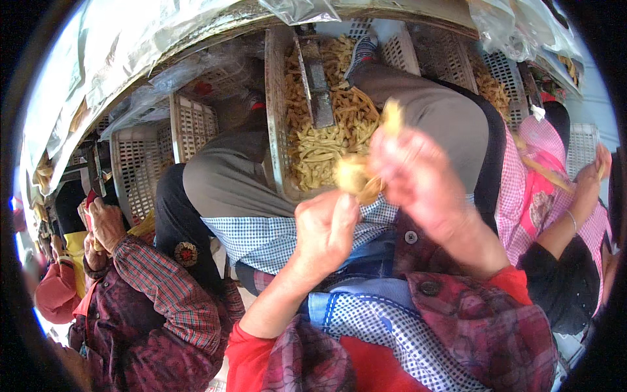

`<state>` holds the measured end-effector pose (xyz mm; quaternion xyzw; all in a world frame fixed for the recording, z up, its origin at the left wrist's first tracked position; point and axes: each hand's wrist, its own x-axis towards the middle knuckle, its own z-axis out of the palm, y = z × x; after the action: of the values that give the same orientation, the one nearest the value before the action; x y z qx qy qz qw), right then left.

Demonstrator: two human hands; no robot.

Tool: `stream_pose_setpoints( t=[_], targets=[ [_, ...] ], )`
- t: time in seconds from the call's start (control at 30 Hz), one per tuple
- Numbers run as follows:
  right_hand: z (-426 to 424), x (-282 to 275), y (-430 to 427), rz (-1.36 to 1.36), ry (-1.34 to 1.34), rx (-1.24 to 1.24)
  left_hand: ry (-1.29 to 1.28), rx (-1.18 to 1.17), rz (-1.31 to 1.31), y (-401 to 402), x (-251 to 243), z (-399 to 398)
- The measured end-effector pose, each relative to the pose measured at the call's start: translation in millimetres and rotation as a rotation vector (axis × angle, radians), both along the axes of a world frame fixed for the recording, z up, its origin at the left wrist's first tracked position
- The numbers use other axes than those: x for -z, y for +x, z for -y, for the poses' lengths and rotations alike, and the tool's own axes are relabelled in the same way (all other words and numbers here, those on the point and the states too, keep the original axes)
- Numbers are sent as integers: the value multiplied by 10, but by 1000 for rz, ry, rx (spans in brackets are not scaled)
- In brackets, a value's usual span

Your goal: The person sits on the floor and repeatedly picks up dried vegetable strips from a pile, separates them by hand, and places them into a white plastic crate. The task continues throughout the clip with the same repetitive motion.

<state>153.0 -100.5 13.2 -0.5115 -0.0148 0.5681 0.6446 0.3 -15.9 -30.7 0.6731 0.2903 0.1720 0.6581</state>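
My left hand (pixel 327 230) is closed on a pale yellow, strip-like vegetable piece (pixel 353 176), blurred by motion. Close beside it on the right, my right hand (pixel 416 169) is blurred too, its fingers pinched, with a yellowish piece (pixel 392 117) sticking up from them. Whether both hands hold one piece or two, I cannot tell. Beyond the hands, between my knees, a plastic crate (pixel 278 142) holds a heap of yellow-green and brownish strips (pixel 318 152). A flat metal bar or blade (pixel 321 90) on a support stands over the heap.
Perforated plastic crates (pixel 193 125) stand on both sides. A table edge (pixel 215 24) with plastic sheeting (pixel 112 44) curves across the top. At the left a co-worker's hands (pixel 105 225) hold a red-handled tool; at the right is another co-worker's arm (pixel 563 223).
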Motion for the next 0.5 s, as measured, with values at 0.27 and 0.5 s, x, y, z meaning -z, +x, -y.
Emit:
stream_pose_setpoints(
  t=[0.27,0.5],
  targets=[
    [164,-107,312,312,437,-19,26,308,-97,-83,-61,-286],
    [-760,329,566,1103,12,-10,481,-138,-181,324,-32,-1206]
  ],
)
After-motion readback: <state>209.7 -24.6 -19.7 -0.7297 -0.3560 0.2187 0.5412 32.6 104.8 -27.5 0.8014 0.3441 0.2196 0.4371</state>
